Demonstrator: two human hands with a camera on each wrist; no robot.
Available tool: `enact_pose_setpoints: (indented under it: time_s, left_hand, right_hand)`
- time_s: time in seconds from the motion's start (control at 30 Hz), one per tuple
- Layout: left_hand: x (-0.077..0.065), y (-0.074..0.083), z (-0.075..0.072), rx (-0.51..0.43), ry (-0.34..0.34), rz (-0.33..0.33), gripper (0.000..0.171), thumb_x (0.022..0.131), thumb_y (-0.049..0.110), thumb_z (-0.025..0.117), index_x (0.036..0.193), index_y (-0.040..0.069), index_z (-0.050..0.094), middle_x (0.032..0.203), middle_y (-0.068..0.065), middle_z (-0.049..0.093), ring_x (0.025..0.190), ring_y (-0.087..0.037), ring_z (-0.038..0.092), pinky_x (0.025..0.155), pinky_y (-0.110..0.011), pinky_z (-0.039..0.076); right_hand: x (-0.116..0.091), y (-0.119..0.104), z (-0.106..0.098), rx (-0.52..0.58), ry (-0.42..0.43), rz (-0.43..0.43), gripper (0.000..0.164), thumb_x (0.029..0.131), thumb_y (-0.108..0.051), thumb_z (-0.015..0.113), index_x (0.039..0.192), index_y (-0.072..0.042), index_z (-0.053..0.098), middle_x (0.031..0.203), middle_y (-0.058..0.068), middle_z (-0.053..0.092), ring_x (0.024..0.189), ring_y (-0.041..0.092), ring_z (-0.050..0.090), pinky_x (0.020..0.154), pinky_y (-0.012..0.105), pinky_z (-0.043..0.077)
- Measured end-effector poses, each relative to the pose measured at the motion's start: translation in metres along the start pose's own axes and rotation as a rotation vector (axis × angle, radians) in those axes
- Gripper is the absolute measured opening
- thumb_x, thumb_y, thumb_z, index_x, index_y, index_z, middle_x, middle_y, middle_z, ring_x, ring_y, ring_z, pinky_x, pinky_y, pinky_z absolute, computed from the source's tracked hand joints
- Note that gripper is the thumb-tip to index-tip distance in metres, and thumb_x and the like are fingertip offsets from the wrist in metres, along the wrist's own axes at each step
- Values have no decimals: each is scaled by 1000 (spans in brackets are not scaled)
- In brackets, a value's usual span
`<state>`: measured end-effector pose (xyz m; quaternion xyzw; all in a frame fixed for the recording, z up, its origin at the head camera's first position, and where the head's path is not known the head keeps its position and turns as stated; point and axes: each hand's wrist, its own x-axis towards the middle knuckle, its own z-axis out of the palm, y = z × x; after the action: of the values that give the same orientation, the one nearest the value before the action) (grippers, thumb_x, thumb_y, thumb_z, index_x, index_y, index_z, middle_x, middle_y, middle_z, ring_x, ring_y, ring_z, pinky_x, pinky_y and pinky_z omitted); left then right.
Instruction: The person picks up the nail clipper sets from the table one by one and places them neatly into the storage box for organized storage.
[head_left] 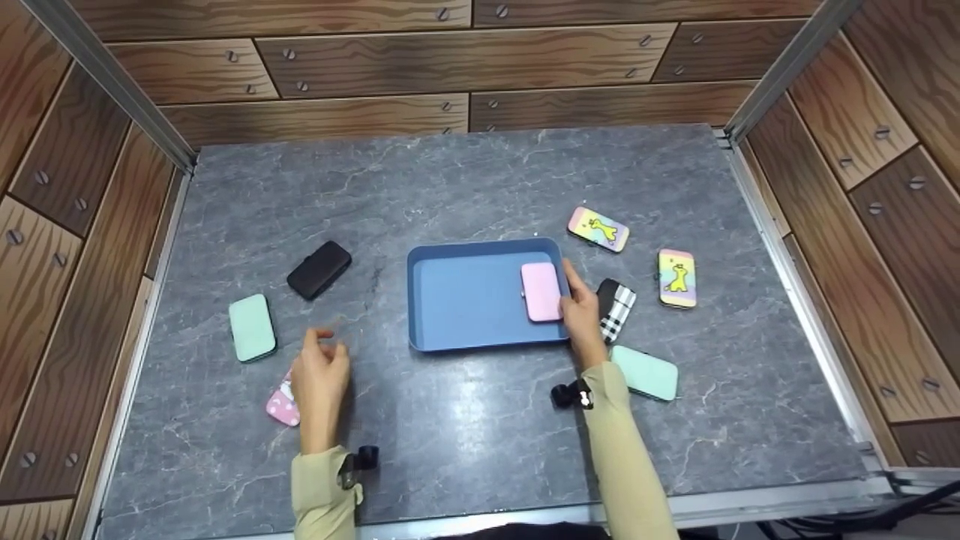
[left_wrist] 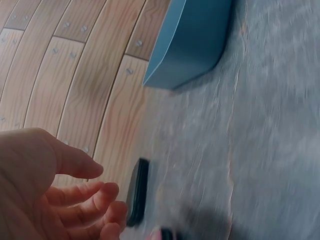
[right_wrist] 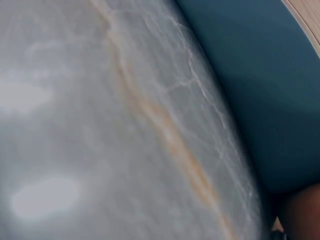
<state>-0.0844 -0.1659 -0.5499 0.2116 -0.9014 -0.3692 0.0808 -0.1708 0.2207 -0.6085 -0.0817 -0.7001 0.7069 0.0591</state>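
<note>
Head view: a pink clasp case (head_left: 538,289) lies inside the blue tray (head_left: 465,300), at its right end; the right hand (head_left: 583,319) grips the tray's right wall; whether it also pinches the case I cannot tell; left of the tray, the left hand (head_left: 321,373), fingers loosely bent, holds nothing and partly hides a pink polka-dot case (head_left: 282,409).

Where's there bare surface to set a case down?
Free: the tabletop beyond the blue tray, toward the back wall; the stretch before the tray, between the sleeves; and inside the tray, left of the pink case. Crowded: right of the tray, where the right hand, checkered case and a mint case cluster.
</note>
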Motion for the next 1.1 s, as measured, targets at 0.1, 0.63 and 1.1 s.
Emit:
enact_pose_setpoints:
  time_s: [0.1,0.63,1.1]
  left_hand:
    - [0,-7,-8,25,13,-16,21,84,16,58,104,9,60,72,-4,65,67,-27,60,57,-43,41]
    - [-2,-43,-35,99,-12,8,32,76,4,65,107,4,58,107,-19,50,100,-43,46,79,-55,37]
    - [-2,-59,-47,225,-235,-176,38,86,20,61,119,3,51,123,-30,38,114,-54,29,82,-65,36]
  right_hand:
    - [-1,-1,0,-2,-8,7,76,74,22,34,143,-9,38,150,4,32,139,11,21,112,25,19]
    - [0,-1,0,-6,-7,-2,75,74,23,33,142,-7,38,150,6,32,139,14,22,105,27,25]
    - [-11,-24,3,14,-42,-21,71,73,22,34,141,3,33,150,15,29,140,22,19,114,32,17]
